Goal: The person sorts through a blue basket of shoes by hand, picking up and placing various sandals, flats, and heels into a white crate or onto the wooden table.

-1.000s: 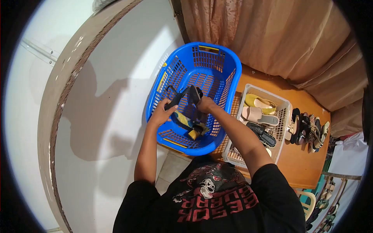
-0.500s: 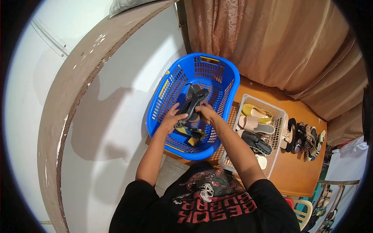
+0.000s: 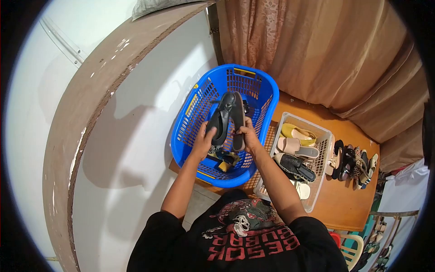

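Over the blue plastic basket, a pair of black flat shoes is held side by side, toes pointing away from me. My left hand is closed on the heel end of the left black flat shoe, whose inside faces up. My right hand grips the right black flat shoe near its heel; that one is turned on its side, showing its dark sole edge. Below them in the basket lie a black-and-yellow shoe and other dark footwear, partly hidden by the held pair.
Right of the basket, a clear plastic crate holds several shoes, including a yellow flat and beige slides. More shoes line the wooden table. A brown curtain hangs behind, and a white wall stands at left.
The black shoes have come apart from an overlapping bundle to side by side, turned more upright. My right hand has moved slightly right and down; my left hand shifted slightly right.
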Available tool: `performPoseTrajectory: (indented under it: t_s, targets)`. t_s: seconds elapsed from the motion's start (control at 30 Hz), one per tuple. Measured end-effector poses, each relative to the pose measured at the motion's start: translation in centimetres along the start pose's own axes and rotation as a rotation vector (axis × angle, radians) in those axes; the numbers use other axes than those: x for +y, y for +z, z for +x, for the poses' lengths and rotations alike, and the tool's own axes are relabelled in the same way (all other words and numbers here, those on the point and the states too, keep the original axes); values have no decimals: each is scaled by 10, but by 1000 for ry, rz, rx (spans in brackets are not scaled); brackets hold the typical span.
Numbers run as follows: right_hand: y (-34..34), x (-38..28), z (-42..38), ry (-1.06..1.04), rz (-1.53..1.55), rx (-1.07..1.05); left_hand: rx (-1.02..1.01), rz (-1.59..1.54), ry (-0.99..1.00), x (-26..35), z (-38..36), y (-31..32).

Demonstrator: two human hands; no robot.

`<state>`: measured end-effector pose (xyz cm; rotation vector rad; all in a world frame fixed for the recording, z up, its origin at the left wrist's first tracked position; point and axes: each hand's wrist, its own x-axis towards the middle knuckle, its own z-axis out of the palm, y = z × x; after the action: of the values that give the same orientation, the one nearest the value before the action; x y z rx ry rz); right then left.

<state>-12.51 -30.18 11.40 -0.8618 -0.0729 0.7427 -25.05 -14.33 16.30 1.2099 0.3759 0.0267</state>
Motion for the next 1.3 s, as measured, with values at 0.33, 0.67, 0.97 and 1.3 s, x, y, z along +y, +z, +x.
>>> performPoseTrajectory:
  t_s: [0.33,0.67,0.97,1.3]
  targets:
    - [25,4,-26,-626,-514,152,232,103,390,-7,23,27]
    - [35,1,-39,-470,-454,23,177,-141,395,-21,20,51]
    - [29,-32,-50,-539,-527,69,138,-37,446,-35,42,63]
    - [-14,-85,-92,-482,-174,141,-30,-209,340,-43,38,124]
